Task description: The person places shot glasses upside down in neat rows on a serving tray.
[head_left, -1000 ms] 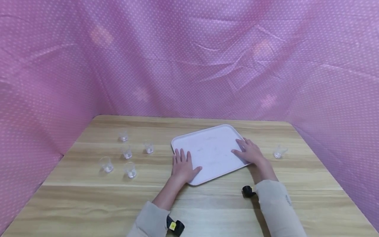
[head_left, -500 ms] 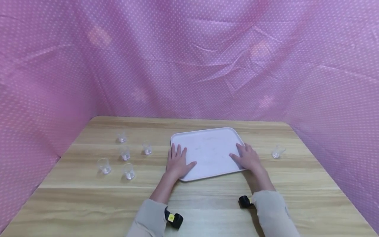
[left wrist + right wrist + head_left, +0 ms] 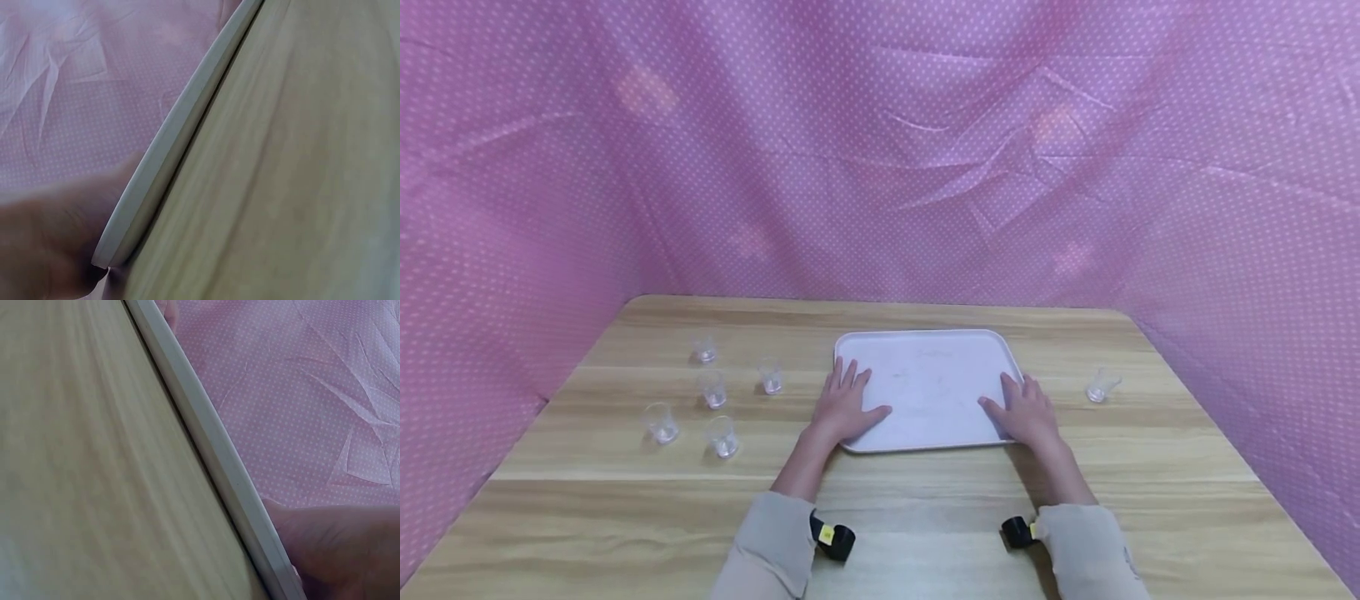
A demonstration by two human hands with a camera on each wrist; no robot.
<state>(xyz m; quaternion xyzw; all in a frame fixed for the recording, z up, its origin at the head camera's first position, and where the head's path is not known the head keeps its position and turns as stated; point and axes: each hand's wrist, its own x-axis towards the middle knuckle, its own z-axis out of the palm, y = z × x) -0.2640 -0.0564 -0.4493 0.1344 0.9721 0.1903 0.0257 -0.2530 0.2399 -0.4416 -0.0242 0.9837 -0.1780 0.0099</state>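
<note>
A white rectangular tray lies flat on the wooden table, its long sides running left to right. At its left edge rests my left hand, fingers spread and straight, thumb reaching over the tray's surface. My right hand lies at the right edge in much the same way, thumb pointing inward. In the left wrist view the tray's rim meets part of the left hand. The right wrist view has the rim beside the right hand.
Several small clear glasses stand left of the tray, the closest being one glass; another glass is nearer the front. A single clear glass with a spout-like lip is at the right. Pink dotted cloth hangs around the table.
The tray has turned clockwise from a slant to lie square with the table, both hands moving with it. The left hand went leftward, the right hand slightly toward the front.
</note>
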